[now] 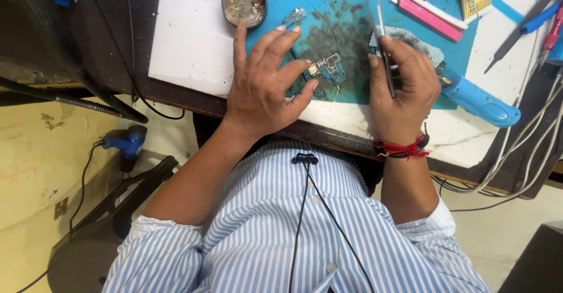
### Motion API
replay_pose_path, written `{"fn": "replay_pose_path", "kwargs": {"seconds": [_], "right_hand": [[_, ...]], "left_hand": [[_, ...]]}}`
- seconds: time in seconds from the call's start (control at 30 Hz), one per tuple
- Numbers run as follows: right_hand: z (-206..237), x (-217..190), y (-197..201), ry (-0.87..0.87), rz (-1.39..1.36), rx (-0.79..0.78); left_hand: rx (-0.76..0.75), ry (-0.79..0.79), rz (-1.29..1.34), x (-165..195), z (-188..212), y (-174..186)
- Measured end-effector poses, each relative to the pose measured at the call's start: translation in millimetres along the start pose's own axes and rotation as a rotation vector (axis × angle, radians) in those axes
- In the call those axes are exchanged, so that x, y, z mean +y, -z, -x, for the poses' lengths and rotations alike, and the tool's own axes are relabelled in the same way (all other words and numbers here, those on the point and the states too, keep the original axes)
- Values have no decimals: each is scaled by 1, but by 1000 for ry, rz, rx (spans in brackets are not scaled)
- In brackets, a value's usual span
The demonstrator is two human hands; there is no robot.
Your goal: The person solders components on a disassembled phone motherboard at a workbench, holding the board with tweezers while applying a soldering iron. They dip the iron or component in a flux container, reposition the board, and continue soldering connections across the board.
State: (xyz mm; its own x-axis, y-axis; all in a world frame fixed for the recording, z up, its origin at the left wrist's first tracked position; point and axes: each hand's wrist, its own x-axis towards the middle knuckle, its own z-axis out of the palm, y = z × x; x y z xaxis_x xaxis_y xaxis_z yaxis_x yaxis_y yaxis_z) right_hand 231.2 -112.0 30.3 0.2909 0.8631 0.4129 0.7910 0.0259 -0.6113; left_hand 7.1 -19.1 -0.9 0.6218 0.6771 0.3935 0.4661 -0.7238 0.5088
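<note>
Tweezers (385, 46) upright, tips away, in right hand (403, 87)

The left hand (264, 87) rests spread on the blue mat (352, 23), its fingers (308, 87) touching a small circuit board (327, 70). The right hand (404, 87) grips tweezers (384, 41) just beside it on the counter (187, 41).

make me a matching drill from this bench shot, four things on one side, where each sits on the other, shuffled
Things:
1. small circuit board
2. round tin
3. tweezers
4. blue handled tool

Places:
A. lying on the white board, beside the right hand
B. at the far edge of the blue mat, beyond the left hand
C. held in the right hand
D. on the blue mat, at the left hand's fingertips

Pairs: 1-D, 2-B, 3-C, 4-A
</note>
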Motion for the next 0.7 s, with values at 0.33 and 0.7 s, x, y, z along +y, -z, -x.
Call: {"fn": "replay_pose_path", "kwargs": {"seconds": [0.33,0.7], "right_hand": [[8,-6,1,185,31,80],[-35,-69,0,419,-482,-294]], "left_hand": [[139,-105,11,2,4,4],[148,-65,-3,10,23,55]]}}
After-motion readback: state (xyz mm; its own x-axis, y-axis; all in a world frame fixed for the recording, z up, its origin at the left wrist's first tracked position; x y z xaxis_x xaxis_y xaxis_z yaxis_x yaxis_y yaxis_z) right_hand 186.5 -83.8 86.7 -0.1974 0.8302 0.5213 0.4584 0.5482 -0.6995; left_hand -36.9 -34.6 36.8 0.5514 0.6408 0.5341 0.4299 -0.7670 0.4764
